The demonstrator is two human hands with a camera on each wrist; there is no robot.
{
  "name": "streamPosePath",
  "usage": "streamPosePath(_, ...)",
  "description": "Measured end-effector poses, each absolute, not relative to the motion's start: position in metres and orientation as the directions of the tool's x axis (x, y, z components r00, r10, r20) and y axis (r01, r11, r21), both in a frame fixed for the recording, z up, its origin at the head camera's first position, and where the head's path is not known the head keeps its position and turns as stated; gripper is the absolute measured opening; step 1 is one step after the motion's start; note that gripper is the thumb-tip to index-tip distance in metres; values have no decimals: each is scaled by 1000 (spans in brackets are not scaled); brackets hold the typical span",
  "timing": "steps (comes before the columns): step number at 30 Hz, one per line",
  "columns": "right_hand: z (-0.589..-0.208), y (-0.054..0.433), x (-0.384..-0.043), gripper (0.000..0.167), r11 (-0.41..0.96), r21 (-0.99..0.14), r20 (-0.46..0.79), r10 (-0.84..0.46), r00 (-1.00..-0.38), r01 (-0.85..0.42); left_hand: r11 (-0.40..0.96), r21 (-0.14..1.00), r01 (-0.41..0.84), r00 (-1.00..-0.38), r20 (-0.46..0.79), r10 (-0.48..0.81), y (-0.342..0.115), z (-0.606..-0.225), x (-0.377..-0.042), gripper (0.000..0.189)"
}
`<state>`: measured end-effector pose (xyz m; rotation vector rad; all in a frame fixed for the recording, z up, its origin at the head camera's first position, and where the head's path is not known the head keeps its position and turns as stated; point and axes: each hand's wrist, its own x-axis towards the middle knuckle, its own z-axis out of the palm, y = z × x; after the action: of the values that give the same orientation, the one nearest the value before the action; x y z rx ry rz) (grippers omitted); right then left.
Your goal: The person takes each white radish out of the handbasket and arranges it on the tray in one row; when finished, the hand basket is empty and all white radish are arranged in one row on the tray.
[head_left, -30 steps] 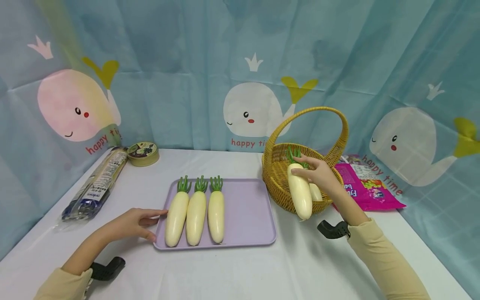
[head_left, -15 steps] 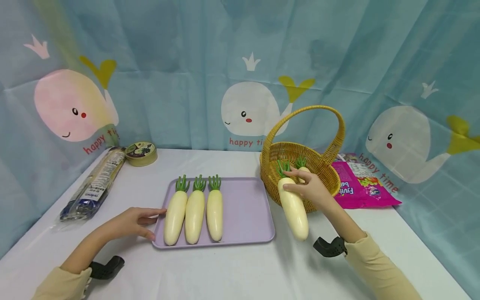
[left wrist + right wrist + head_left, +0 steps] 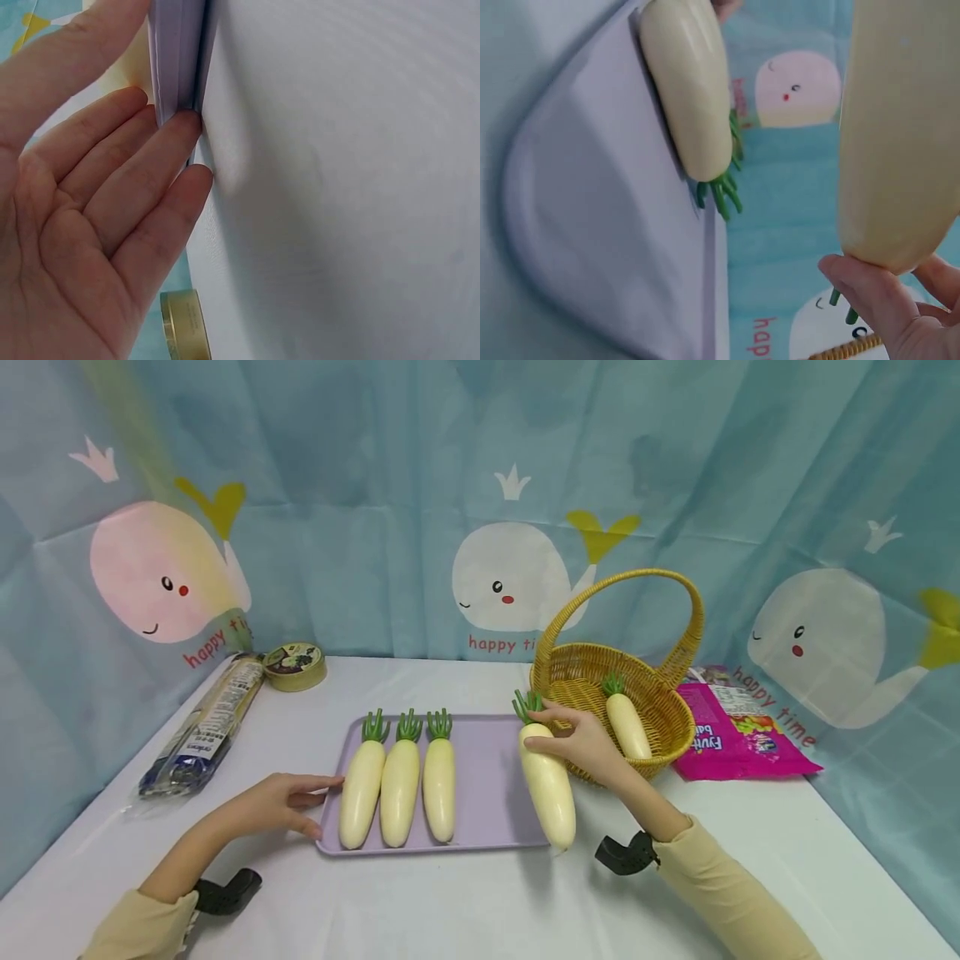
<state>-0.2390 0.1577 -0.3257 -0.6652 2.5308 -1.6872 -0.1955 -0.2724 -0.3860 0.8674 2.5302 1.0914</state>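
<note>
My right hand (image 3: 581,743) grips a white radish (image 3: 549,789) near its green top, holding it above the right edge of the lilac tray (image 3: 487,777). In the right wrist view the held radish (image 3: 900,135) fills the upper right, thumb and fingers around its leafy end. Three more white radishes (image 3: 400,793) lie side by side on the tray's left half, tops pointing away. At the tray's left edge, my left hand (image 3: 262,810) rests with fingers extended; the left wrist view shows its fingertips (image 3: 191,127) touching the tray rim (image 3: 176,60).
A wicker basket (image 3: 663,727) with a tall handle stands behind right and contains one radish (image 3: 627,727). Beside it lies a pink snack bag (image 3: 742,743). At the back left are a round tin (image 3: 295,668) and a long plastic-wrapped package (image 3: 206,727). A curtain (image 3: 360,568) hangs behind.
My right hand has lifted the radish out of the basket and carried it left, over the tray's right edge. The left hand has stayed at the tray's left side.
</note>
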Motion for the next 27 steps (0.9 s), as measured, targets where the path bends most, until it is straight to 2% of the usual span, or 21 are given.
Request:
streamPosePath(7,-337,139,-256,47,411,-825,253,-343,-905,-387,519,760,392,-785,-19,620,-268,-386,-195,74)
streamPosePath(15,-356,110,-270,43,479,-811,177,-345,-922,-336,556,727,403,-799,-17,602,-269,-384,-192,76)
streamPosePath(20,-363,98,-277,38,490,-804,183,-333,-925,-336,564,717,409,-800,-16,599,-269,-382,-193,76)
streamPosePath(27,-370,89,-285,39,541,-755,193,-354,-915,-369,558,733,389,-802,-28,596,-268,-380,-193,76)
